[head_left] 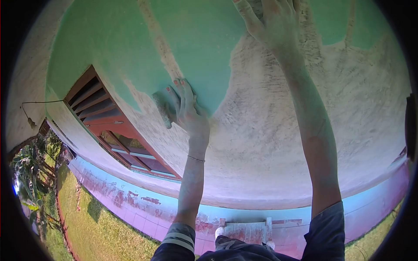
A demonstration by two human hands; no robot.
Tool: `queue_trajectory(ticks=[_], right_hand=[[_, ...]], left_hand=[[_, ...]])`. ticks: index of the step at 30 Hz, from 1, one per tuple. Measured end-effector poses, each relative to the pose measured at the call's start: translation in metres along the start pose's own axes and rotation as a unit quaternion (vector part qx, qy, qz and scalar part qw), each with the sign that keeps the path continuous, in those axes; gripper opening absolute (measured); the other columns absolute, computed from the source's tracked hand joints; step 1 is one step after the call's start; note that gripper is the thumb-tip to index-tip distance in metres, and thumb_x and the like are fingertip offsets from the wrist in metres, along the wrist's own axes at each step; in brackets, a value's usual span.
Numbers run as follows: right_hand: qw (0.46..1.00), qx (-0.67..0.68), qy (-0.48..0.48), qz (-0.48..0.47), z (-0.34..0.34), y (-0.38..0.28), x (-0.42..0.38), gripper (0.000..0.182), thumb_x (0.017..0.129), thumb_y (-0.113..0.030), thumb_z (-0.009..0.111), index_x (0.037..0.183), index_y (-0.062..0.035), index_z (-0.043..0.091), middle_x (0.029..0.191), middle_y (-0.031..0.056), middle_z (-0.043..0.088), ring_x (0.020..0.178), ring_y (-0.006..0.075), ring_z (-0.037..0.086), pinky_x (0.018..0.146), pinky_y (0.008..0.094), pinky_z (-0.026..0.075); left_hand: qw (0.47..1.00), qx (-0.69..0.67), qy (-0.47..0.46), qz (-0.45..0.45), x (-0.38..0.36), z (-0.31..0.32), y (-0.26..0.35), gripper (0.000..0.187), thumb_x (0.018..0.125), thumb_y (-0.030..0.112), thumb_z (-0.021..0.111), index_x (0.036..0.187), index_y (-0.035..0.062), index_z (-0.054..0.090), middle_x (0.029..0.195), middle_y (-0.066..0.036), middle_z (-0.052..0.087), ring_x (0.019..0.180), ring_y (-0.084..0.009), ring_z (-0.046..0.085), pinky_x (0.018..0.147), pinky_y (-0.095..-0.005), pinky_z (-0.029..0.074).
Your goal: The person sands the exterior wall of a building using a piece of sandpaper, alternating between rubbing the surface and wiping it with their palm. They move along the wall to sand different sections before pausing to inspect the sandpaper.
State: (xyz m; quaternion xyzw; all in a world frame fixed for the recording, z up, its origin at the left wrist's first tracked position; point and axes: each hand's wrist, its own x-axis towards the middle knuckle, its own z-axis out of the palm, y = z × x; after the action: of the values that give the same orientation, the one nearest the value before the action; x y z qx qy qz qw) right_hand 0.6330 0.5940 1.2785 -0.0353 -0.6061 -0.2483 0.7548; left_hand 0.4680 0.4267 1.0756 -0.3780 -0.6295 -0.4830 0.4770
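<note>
- We are pressing a small grey sanding block (162,109) against the wall (261,130) with our left hand (188,114); the block is sitting upright just left of the fingers, right at the border between the green paint and the scraped, bare plaster.
- Our left grip is lying flat rather than curled: the fingers (182,92) are stretching upward side by side on the green paint, the thumb side is touching the block, and we are not seeing them wrap around it.
- We are wearing a thin bracelet (196,159) on the left wrist, and the striped cuff of a dark sleeve (178,240) is showing at the forearm's lower end.
- Our right hand (272,19) is reaching higher up, well apart from the block, with the palm leaning on the wall and the fingers spreading; the fingertips are running out of the top of the view, and the hand is holding nothing that we can see.
- The green paint (187,39) is covering the upper part of the wall, while the pale scraped area is spreading below and to the right of both hands.
- A red-brown louvred window (115,126) is sitting in the wall to the left of the block.
- Far below us, a wooden platform (245,229) is standing by the foot of the wall, with our shoes (220,232) on it.
- Grass (98,222) is stretching to the lower left.
</note>
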Motion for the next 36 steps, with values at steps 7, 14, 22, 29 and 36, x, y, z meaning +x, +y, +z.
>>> queue_trajectory(ticks=[7, 14, 22, 29, 36], right_hand=[[1.0, -0.007, -0.008, 0.005, 0.002, 0.001, -0.003, 0.057, 0.102, -0.047, 0.058, 0.139, -0.0033, 0.058, 0.151, 0.0234, 0.049, 0.148, 0.0429, 0.035, 0.124, 0.0599, 0.021], [0.999, 0.038, 0.0, -0.009, 0.0, 0.004, -0.001, 0.055, 0.102, -0.044, 0.057, 0.138, -0.003, 0.059, 0.149, 0.0238, 0.05, 0.148, 0.043, 0.035, 0.124, 0.0583, 0.02], [0.858, 0.337, -0.295, 0.25, -0.133, -0.088, -0.146, 0.055, 0.096, -0.028, 0.074, 0.145, -0.0119, 0.054, 0.093, 0.0056, 0.075, 0.121, 0.0225, 0.068, 0.118, 0.0515, 0.037], [0.377, 0.384, -0.381, 0.752, -0.315, -0.196, -0.393, 0.081, 0.094, 0.002, 0.058, 0.165, -0.0049, 0.02, 0.078, 0.008, 0.066, 0.105, 0.0201, 0.071, 0.09, 0.0289, 0.048], [0.314, 0.271, -0.231, 0.88, -0.38, -0.224, -0.496, 0.076, 0.101, -0.012, 0.056, 0.165, -0.0026, 0.015, 0.147, 0.0206, 0.053, 0.147, 0.0293, 0.041, 0.118, 0.0421, 0.031]], left_hand=[[0.998, 0.029, 0.017, 0.05, 0.053, -0.002, 0.002, 0.061, 0.091, -0.008, 0.057, 0.151, 0.0054, 0.053, 0.158, -0.019, 0.046, 0.149, -0.0425, 0.038, 0.113, -0.0472, 0.044], [0.849, 0.007, -0.519, -0.101, -0.34, -0.074, -0.028, 0.027, 0.098, 0.007, 0.063, 0.123, 0.0099, 0.073, 0.114, -0.01, 0.076, 0.117, -0.0315, 0.068, 0.098, -0.0444, 0.053], [0.601, -0.333, -0.415, -0.597, -0.373, -0.115, -0.039, 0.03, 0.111, 0.022, 0.051, 0.119, -0.0016, 0.068, 0.096, -0.006, 0.072, 0.084, -0.0124, 0.07, 0.072, -0.0302, 0.06], [0.621, -0.366, -0.454, -0.523, -0.379, -0.115, -0.028, 0.027, 0.111, 0.017, 0.05, 0.112, -0.0042, 0.068, 0.095, -0.005, 0.071, 0.085, -0.0114, 0.067, 0.08, -0.031, 0.057], [0.672, -0.342, -0.538, -0.376, -0.398, -0.098, 0.015, 0.024, 0.108, 0.017, 0.056, 0.11, -0.0034, 0.069, 0.088, -0.013, 0.071, 0.08, -0.0166, 0.066, 0.076, -0.0336, 0.054]])
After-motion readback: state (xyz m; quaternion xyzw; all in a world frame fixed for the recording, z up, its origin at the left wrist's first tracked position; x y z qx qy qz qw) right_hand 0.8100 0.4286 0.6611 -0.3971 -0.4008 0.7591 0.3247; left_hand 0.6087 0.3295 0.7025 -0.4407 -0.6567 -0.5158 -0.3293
